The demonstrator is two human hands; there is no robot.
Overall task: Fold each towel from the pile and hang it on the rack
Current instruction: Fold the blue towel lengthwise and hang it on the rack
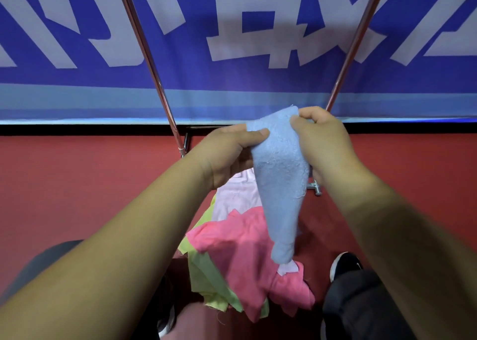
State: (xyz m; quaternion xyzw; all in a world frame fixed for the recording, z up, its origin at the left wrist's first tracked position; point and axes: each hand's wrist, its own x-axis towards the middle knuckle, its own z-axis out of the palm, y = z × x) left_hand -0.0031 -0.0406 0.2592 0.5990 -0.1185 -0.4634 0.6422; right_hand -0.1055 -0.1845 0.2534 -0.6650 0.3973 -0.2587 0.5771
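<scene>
Our bare forearms (116, 236) reach forward, and a light blue terry towel (281, 184) hangs between our hands. Our left hand (227, 156) pinches its upper edge and our right hand (322, 143) grips the top corner. It dangles above the pile of pink, green and pale towels (232, 249) on the red floor (77, 184), before the chrome rack (152, 63).

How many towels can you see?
4: blue towel held by left hand and right hand; pink towel, green towel and pale pink towel piled on the floor below. Others may hide underneath.
</scene>
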